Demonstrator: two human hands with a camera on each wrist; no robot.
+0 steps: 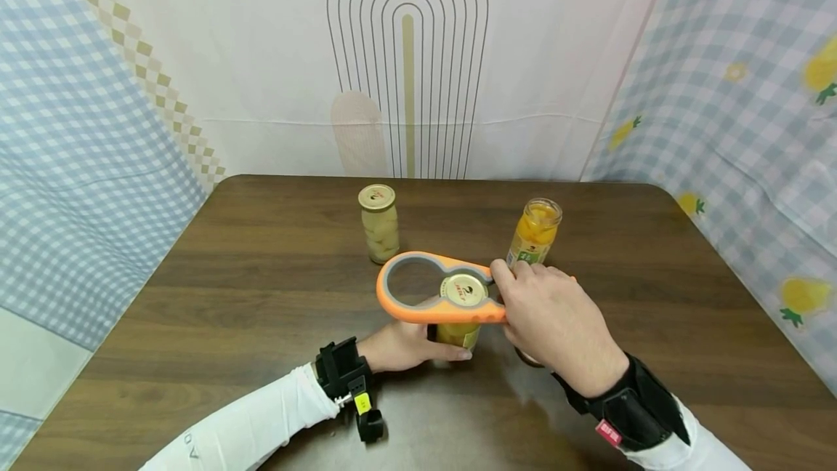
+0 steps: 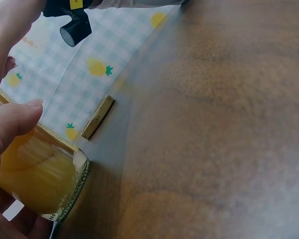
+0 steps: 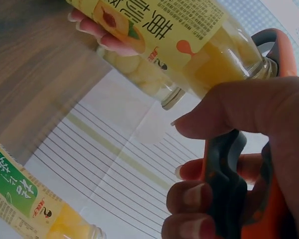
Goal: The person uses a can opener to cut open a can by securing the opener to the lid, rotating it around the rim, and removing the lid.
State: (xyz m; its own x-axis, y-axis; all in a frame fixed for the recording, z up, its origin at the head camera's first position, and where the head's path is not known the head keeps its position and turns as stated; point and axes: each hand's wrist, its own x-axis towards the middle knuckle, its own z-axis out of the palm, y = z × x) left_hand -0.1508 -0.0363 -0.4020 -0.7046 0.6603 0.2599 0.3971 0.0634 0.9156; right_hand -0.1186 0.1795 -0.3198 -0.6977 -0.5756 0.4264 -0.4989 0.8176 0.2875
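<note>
Table (image 1: 281, 253): dark wood grain, rounded far corners.

Item, jar opener (image 1: 451, 313): orange with grey lining, looped; above the middle of the table, loop toward the left edge, handle toward the right. The held jar's lid (image 1: 463, 289) shows within the loop, at the end nearer the handle; whether loop and lid touch cannot be told.

Item, right hand (image 1: 556, 318): fingers curled round the handles of the opener, grip closed on them; black band (image 1: 631, 405) at the wrist, white sleeve.

Item, held jar (image 1: 458, 333): glass, lidded, yellow contents, yellow label with a peach picture; over the middle of the table.

Item, left hand (image 1: 402, 346): clamped on the held jar, thumb on the near side, fingers round the other; black band (image 1: 341, 368) at the wrist, white sleeve.

Item, pale jar (image 1: 379, 231): lidded, upright, near the far edge, left of its middle.

Item, open jar (image 1: 535, 231): orange-yellow contents, green on its label, mouth uncovered; near the far edge, toward the far right corner.

Item, loose lid (image 2: 98, 117): flat on the table; in the head view mostly hidden by the right hand.

Surround: white cloth (image 1: 261, 42) with arched lines beyond the far edge; blue checked cloths (image 1: 85, 129) along both sides.
</note>
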